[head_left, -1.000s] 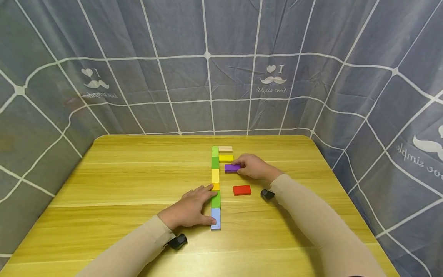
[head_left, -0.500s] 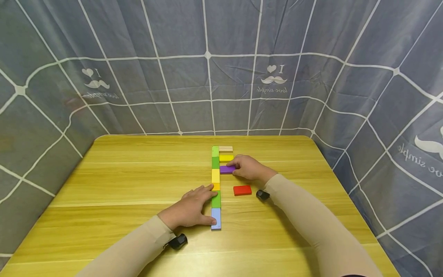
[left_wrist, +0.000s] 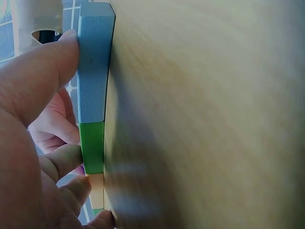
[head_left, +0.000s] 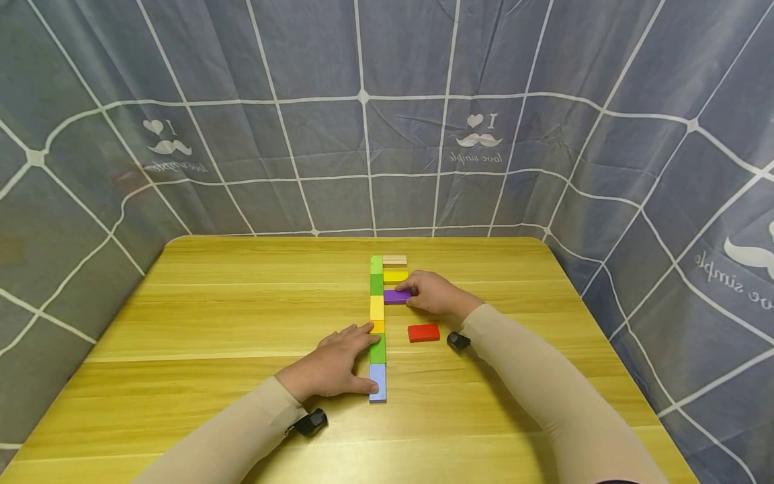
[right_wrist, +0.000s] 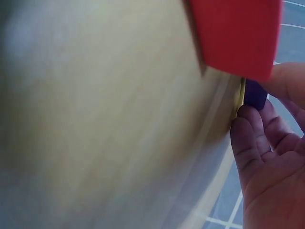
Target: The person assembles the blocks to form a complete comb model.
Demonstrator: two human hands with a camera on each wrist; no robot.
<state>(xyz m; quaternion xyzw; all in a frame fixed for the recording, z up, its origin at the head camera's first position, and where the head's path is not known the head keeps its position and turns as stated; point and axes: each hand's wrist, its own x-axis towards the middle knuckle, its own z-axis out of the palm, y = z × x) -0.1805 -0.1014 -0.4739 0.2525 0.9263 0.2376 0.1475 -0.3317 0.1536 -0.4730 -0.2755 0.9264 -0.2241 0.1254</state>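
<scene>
A straight column of coloured wooden blocks runs away from the person: a blue block nearest, then a green block, yellow ones and greener ones beyond. My left hand rests along the left side, fingers spread, thumb on the blue block and fingertips on the green and yellow ones. With thumb and fingers my right hand pinches a purple block by its right end. The purple block's left end lies right at the column. A yellow block and a natural wood block lie farther back, also against the column.
A red block lies apart on the wooden table, right of the column and nearer than the purple block; it looms large in the right wrist view. A grey curtain with white lines hangs behind the table and at both sides.
My right hand has slid the purple block leftward until its end meets the column, and has stayed there over the last half second. The left hand has not moved.
</scene>
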